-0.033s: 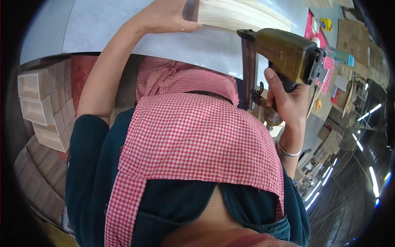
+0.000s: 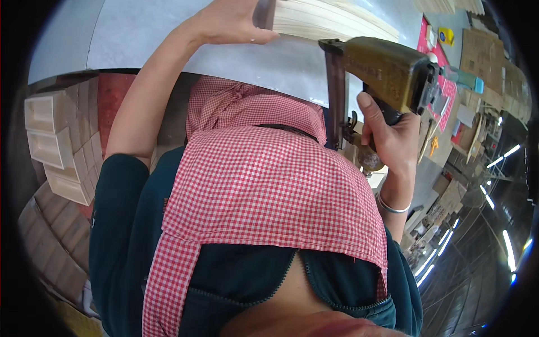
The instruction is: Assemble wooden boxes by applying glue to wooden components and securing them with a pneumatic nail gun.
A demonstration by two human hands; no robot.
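Observation:
Along the top edge, my left hand (image 2: 233, 22) cups the end of a stack of pale wooden strips (image 2: 331, 22). Its thumb stretches along the near side; the other fingers run out of view. A dark, shaded face shows between the palm and the strips. My right hand (image 2: 393, 132) is wrapped round the handle of a nail gun (image 2: 384, 67) with a worn yellow-brown body and a long dark magazine. The gun hangs over the table's near edge, to the right of my apron, apart from the strips.
The pale grey table (image 2: 140, 45) spans the top of the view. Light wooden boxes (image 2: 48, 149) are stacked at the lower left. Rightward lie a red-pink cloth (image 2: 447, 104), a yellow container (image 2: 446, 36), a teal-ended object (image 2: 469, 81) and brown cardboard (image 2: 483, 62).
The nail gun in my right hand has shifted slightly left and up. My left hand stays at the end of the strips with hardly any movement.

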